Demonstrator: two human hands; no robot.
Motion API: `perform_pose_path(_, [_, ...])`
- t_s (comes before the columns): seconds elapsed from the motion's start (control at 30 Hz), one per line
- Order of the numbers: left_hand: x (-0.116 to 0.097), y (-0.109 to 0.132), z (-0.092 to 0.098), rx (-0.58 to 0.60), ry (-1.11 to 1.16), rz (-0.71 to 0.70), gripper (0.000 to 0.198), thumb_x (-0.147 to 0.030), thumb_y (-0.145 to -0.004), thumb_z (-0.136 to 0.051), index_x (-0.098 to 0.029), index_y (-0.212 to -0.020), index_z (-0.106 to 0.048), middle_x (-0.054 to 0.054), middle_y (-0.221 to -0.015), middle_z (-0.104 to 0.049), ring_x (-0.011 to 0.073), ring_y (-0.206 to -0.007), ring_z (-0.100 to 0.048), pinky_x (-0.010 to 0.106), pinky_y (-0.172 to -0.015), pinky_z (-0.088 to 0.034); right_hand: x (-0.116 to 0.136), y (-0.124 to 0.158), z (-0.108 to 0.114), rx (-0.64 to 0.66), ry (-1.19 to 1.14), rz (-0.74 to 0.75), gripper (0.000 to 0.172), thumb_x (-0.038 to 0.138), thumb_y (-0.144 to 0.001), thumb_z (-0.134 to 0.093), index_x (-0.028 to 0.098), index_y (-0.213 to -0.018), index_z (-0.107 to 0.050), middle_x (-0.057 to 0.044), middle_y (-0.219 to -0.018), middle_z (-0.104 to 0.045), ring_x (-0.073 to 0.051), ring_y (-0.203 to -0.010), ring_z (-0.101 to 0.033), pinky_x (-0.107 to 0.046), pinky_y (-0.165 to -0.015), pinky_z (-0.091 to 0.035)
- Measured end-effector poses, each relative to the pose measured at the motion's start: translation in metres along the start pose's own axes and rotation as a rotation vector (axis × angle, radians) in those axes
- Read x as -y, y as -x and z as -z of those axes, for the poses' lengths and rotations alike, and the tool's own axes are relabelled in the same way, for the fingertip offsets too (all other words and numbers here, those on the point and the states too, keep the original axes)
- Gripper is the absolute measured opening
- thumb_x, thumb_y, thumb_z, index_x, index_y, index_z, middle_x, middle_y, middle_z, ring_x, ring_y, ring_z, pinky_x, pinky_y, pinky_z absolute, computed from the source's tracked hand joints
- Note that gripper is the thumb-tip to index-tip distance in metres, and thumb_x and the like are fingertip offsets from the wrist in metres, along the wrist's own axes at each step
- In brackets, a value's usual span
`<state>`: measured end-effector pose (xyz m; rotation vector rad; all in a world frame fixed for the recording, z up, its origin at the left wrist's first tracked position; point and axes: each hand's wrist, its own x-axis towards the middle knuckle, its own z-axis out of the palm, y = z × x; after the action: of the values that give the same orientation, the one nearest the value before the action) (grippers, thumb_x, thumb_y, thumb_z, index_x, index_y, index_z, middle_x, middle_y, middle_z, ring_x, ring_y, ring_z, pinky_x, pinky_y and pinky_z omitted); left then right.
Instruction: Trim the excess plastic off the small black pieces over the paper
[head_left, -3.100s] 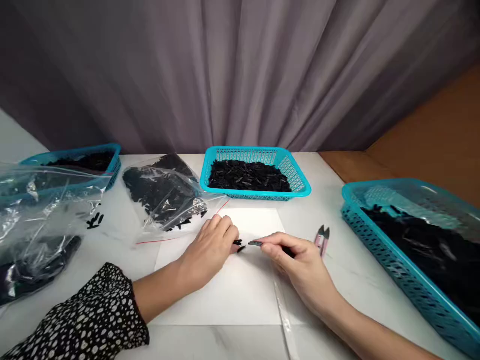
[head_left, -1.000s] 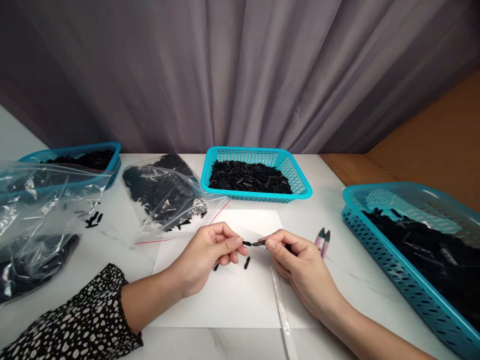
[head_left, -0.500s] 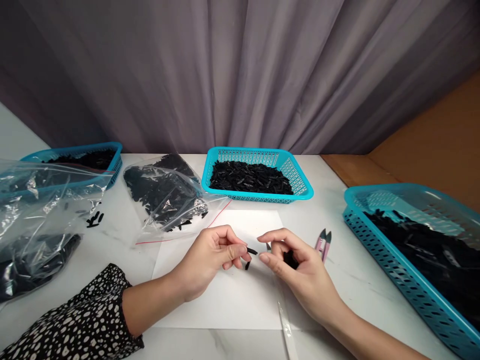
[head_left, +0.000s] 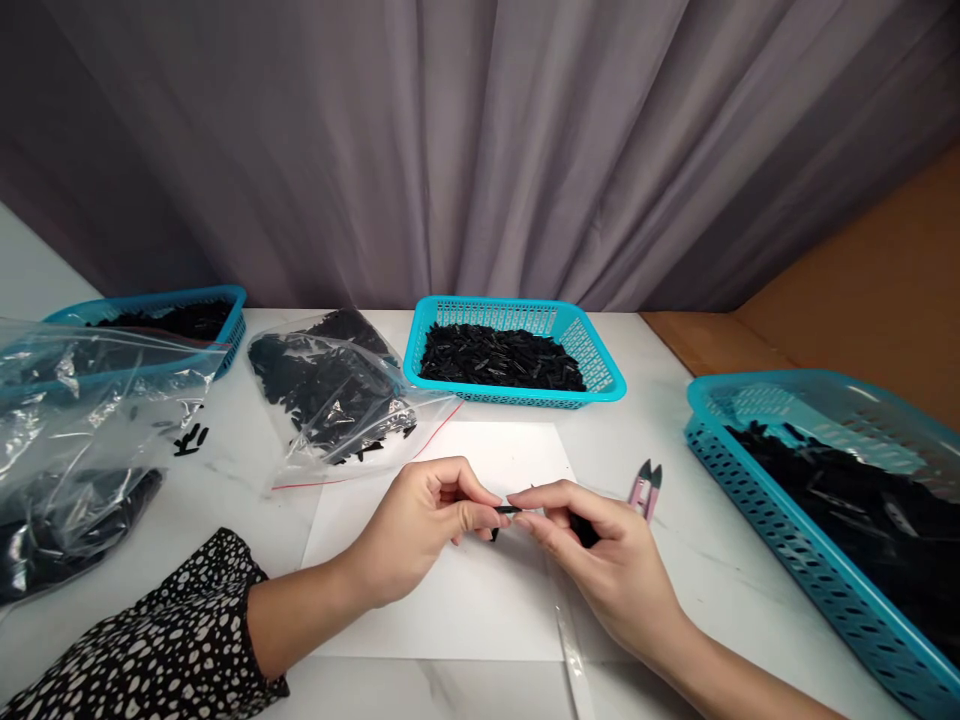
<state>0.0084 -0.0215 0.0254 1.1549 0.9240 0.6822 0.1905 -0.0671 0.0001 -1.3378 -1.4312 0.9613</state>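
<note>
Small black strip (head_left: 508, 509) pinched from both ends

The left hand (head_left: 409, 530) grips the strip's left end, thumb pressed to fingers. The right hand (head_left: 611, 545) nips the right end between thumb and index finger, its other fingers curled around a dark object (head_left: 583, 531) too hidden to identify. The strip's long axis runs left to right, nearly level, above white paper (head_left: 442, 615). A second strip (head_left: 494, 535) shows just on the near side. Beyond the right hand, pink snips (head_left: 643, 490) point to the far side; a blue basket (head_left: 517, 396) of black pieces stands farther back.
</note>
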Motion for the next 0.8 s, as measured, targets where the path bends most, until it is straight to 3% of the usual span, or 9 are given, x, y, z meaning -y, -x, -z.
perform_pose_path(0.17, [-0.0010,-0.0008,0.0018,-0.005,-0.047,0.042,0.021,-0.031,-0.073,-0.076,-0.017,-0.077,-0.061,0.001,-0.070,-0.065,0.0130,-0.065,-0.060,0.022,-0.053,-0.038,-0.0003,0.0001,0.0008,-0.015,-0.003,-0.040,0.030,0.047,-0.082,-0.066,0.019,-0.082,-0.077,0.003,-0.050,-0.042,-0.014,-0.048,-0.036,-0.028,-0.048,-0.031])
perform_pose_path(0.27, [-0.0027,-0.0024,0.0030,-0.041,-0.052,-0.033,0.015,-0.025,-0.076,-0.073,-0.018,-0.083,-0.062,0.001,-0.081,-0.065,0.0144,-0.079,-0.062,0.025,-0.070,-0.046,0.0006,-0.0014,0.0012,-0.018,-0.016,-0.062,0.029,0.047,-0.081,-0.067,0.019,-0.082,-0.076,0.004,-0.051,-0.040,-0.014,-0.049,-0.036,-0.028,-0.049,-0.031])
perform_pose_path(0.4, [-0.0018,-0.0032,0.0059,-0.050,-0.057,-0.083,0.012,-0.013,-0.082,-0.061,-0.018,-0.093,-0.063,0.003,-0.096,-0.066,0.0165,-0.096,-0.063,0.030,-0.088,-0.047,0.0028,-0.0040,0.0017,-0.007,-0.057,-0.107,0.028,0.047,-0.082,-0.066,0.020,-0.078,-0.074,0.003,-0.055,-0.045,-0.014,-0.053,-0.039,-0.028,-0.052,-0.034])
perform_pose_path(0.5, [0.0009,-0.0023,0.0072,-0.002,-0.027,-0.045,0.014,-0.012,-0.085,-0.057,-0.018,-0.096,-0.064,0.004,-0.098,-0.068,0.0182,-0.096,-0.067,0.033,-0.091,-0.048,0.0029,-0.0053,0.0025,-0.001,-0.095,-0.138,0.030,0.049,-0.084,-0.064,0.020,-0.073,-0.070,0.002,-0.058,-0.049,-0.014,-0.054,-0.040,-0.027,-0.052,-0.034])
perform_pose_path(0.6, [0.0031,-0.0013,0.0071,0.029,0.014,-0.033,0.012,-0.015,-0.086,-0.060,-0.017,-0.096,-0.065,0.005,-0.103,-0.068,0.0196,-0.096,-0.070,0.034,-0.091,-0.050,0.0012,-0.0060,0.0035,-0.005,-0.147,-0.184,0.034,0.052,-0.082,-0.065,0.020,-0.071,-0.067,0.004,-0.055,-0.044,-0.012,-0.050,-0.034,-0.026,-0.048,-0.030])
perform_pose_path(0.8, [0.0033,-0.0012,0.0047,-0.026,0.082,-0.045,0.017,-0.019,-0.081,-0.070,-0.018,-0.097,-0.064,0.002,-0.097,-0.068,0.0195,-0.091,-0.073,0.031,-0.086,-0.054,-0.0030,-0.0056,0.0023,0.023,-0.251,-0.264,0.038,0.056,-0.081,-0.067,0.020,-0.071,-0.063,0.007,-0.050,-0.034,-0.009,-0.045,-0.026,-0.025,-0.043,-0.018])
